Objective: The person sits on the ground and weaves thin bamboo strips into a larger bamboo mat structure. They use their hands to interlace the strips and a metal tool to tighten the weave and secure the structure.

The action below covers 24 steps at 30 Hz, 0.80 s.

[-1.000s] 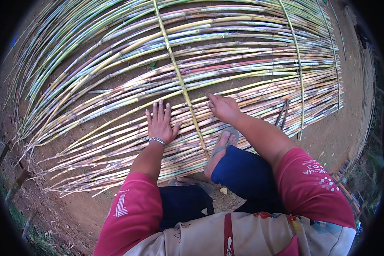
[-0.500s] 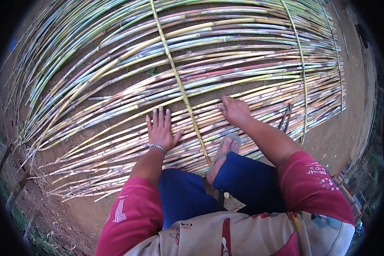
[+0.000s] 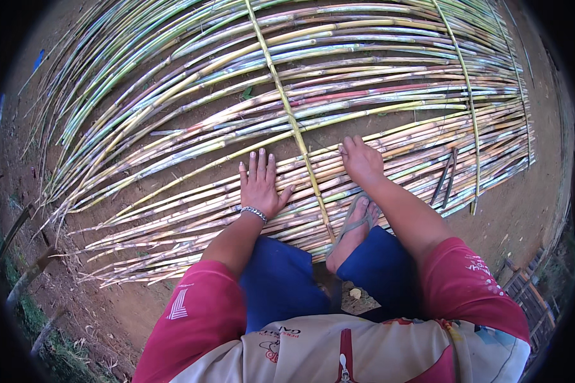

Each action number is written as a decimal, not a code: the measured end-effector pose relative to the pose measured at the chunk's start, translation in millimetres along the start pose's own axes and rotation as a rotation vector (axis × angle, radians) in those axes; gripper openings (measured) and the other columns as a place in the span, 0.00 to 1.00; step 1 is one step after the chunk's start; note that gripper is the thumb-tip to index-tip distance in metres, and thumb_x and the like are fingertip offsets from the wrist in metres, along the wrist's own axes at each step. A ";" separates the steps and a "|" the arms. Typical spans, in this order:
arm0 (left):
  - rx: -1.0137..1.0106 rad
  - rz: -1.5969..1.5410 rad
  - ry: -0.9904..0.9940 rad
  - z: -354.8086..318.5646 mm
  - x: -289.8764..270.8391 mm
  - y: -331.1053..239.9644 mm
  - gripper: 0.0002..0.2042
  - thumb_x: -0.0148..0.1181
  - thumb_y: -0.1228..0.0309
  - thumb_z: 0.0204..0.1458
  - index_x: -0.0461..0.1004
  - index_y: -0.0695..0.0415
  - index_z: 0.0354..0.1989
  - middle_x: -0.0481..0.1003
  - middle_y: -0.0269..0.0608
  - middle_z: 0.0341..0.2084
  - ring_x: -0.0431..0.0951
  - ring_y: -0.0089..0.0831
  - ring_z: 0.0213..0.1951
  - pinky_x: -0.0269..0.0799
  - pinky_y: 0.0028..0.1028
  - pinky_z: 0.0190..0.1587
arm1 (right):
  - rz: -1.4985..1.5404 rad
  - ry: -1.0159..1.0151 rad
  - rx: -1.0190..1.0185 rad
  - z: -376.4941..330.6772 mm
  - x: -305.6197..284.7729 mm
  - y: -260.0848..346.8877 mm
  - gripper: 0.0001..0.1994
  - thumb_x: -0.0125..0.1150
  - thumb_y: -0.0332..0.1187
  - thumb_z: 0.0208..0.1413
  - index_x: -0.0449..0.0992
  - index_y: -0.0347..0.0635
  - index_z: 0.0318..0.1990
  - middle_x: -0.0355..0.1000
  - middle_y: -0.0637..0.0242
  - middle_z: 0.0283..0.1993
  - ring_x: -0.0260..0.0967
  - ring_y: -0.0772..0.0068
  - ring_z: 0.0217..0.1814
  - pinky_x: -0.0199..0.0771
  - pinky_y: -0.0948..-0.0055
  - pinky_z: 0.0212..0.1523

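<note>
Both my hands have slid toward 6 o'clock along the cane mat (image 3: pixel 390 115). My left hand (image 3: pixel 259 185) lies flat, fingers spread, gripping nothing; my right hand (image 3: pixel 360 159) curls, fingertips pinching at canes beside the yellow cross-strip (image 3: pixel 294 124). Judged light, stiff, splintery: best gripped near that binding.

Bare dirt (image 3: pixel 543 210) right of cane mat (image 3: pixel 172 127) open; 2 dark sticks (image 3: pixel 446 179) and foot (image 3: pixel 354 226) obstruct near edge.
</note>
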<state>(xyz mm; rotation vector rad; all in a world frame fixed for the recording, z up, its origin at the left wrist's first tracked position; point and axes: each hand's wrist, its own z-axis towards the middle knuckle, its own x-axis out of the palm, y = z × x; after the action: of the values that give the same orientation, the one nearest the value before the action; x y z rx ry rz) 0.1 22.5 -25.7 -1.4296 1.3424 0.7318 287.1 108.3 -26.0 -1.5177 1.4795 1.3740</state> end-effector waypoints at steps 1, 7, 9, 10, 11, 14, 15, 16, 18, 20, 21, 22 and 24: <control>-0.002 -0.011 0.007 -2.2 0.8 -0.5 0.48 0.52 0.37 0.61 0.53 0.67 0.76 0.48 0.60 0.78 0.42 0.57 0.80 0.33 0.60 0.77 | -0.017 0.039 0.018 -3.3 -0.6 0.9 0.11 0.57 0.44 0.67 0.71 0.50 0.46 0.72 0.58 0.43 0.79 0.47 0.35 0.80 0.48 0.35; -0.020 -0.030 0.074 -4.0 -3.2 4.6 0.49 0.51 0.35 0.59 0.51 0.63 0.78 0.51 0.57 0.78 0.45 0.54 0.79 0.33 0.59 0.78 | 0.081 -0.001 0.029 10.8 -13.9 6.2 0.14 0.63 0.44 0.63 0.75 0.55 0.53 0.73 0.61 0.47 0.79 0.47 0.36 0.79 0.46 0.38; -0.012 -0.036 0.037 0.9 -3.2 7.4 0.49 0.52 0.35 0.59 0.52 0.63 0.77 0.52 0.57 0.77 0.46 0.53 0.79 0.34 0.59 0.78 | 0.113 -0.160 -0.046 23.3 -7.8 7.1 0.17 0.68 0.38 0.58 0.78 0.58 0.55 0.73 0.66 0.48 0.79 0.50 0.35 0.79 0.50 0.34; -0.018 -0.034 0.057 -0.2 -3.8 7.7 0.48 0.52 0.35 0.59 0.53 0.62 0.77 0.52 0.56 0.77 0.46 0.52 0.79 0.34 0.58 0.78 | 0.108 -0.182 -0.092 28.3 -4.4 9.0 0.18 0.69 0.37 0.56 0.78 0.59 0.55 0.73 0.67 0.48 0.79 0.51 0.34 0.79 0.51 0.33; -0.026 -0.026 0.097 -1.0 -4.5 7.0 0.48 0.50 0.35 0.60 0.51 0.60 0.78 0.51 0.54 0.78 0.45 0.50 0.80 0.33 0.58 0.78 | 0.104 -0.205 -0.139 32.2 -1.4 10.9 0.18 0.70 0.36 0.55 0.78 0.59 0.54 0.73 0.67 0.48 0.79 0.52 0.33 0.79 0.52 0.32; -0.027 -0.046 0.095 -0.7 -0.9 8.6 0.48 0.49 0.34 0.60 0.51 0.59 0.79 0.51 0.52 0.78 0.45 0.48 0.80 0.33 0.56 0.78 | 0.092 -0.219 -0.319 54.7 1.5 29.1 0.19 0.71 0.32 0.51 0.80 0.57 0.51 0.74 0.70 0.45 0.79 0.57 0.33 0.79 0.56 0.31; -0.017 -0.065 0.068 0.3 0.1 8.9 0.48 0.49 0.34 0.60 0.52 0.59 0.78 0.51 0.53 0.78 0.45 0.49 0.80 0.33 0.56 0.79 | 0.086 -0.216 -0.381 63.1 1.3 34.0 0.18 0.71 0.32 0.51 0.80 0.56 0.50 0.74 0.70 0.43 0.79 0.58 0.33 0.80 0.57 0.31; -0.018 -0.063 0.062 0.2 0.8 9.2 0.48 0.49 0.33 0.60 0.51 0.59 0.78 0.51 0.52 0.78 0.45 0.49 0.80 0.33 0.56 0.79 | 0.080 -0.213 -0.442 70.1 0.9 38.8 0.16 0.71 0.31 0.51 0.81 0.55 0.49 0.75 0.71 0.42 0.79 0.58 0.33 0.80 0.57 0.31; -0.013 -0.065 0.048 -0.7 1.5 9.3 0.48 0.49 0.33 0.60 0.51 0.59 0.79 0.51 0.51 0.78 0.45 0.48 0.80 0.33 0.56 0.79 | 0.051 -0.172 -0.450 76.6 0.6 45.9 0.12 0.70 0.32 0.52 0.80 0.52 0.45 0.75 0.69 0.40 0.79 0.58 0.34 0.80 0.57 0.33; -0.023 -0.065 0.072 -2.1 0.2 10.0 0.48 0.49 0.33 0.60 0.51 0.58 0.79 0.53 0.52 0.77 0.48 0.49 0.79 0.35 0.56 0.78 | 0.028 -0.103 -0.416 77.4 0.4 48.5 0.10 0.69 0.34 0.53 0.80 0.52 0.43 0.74 0.68 0.39 0.79 0.57 0.36 0.80 0.57 0.35; -0.039 -0.074 0.109 -0.5 -5.2 10.4 0.48 0.49 0.33 0.60 0.51 0.58 0.79 0.54 0.52 0.77 0.49 0.48 0.78 0.36 0.56 0.78 | 0.020 -0.018 -0.425 78.6 -4.0 49.8 0.10 0.69 0.35 0.54 0.80 0.51 0.43 0.75 0.67 0.39 0.79 0.56 0.37 0.80 0.56 0.37; -0.055 -0.085 0.146 0.5 -8.6 10.9 0.48 0.49 0.33 0.60 0.51 0.58 0.79 0.55 0.52 0.76 0.50 0.48 0.78 0.37 0.56 0.78 | 0.012 0.066 -0.433 79.5 -9.8 50.0 0.09 0.68 0.36 0.55 0.81 0.51 0.43 0.76 0.67 0.40 0.79 0.54 0.39 0.80 0.55 0.39; -0.043 -0.081 0.119 -1.1 -8.1 10.9 0.48 0.49 0.33 0.59 0.51 0.58 0.79 0.56 0.52 0.75 0.52 0.48 0.77 0.38 0.57 0.78 | -0.002 0.182 -0.411 83.4 -18.7 51.8 0.09 0.67 0.38 0.57 0.81 0.50 0.44 0.78 0.65 0.40 0.79 0.52 0.42 0.79 0.53 0.43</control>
<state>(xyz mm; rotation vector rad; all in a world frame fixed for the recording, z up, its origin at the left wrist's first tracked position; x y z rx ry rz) -12.2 25.7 -20.7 -1.5727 1.3578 0.6344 219.4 181.6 -19.9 -1.9401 1.3527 1.6485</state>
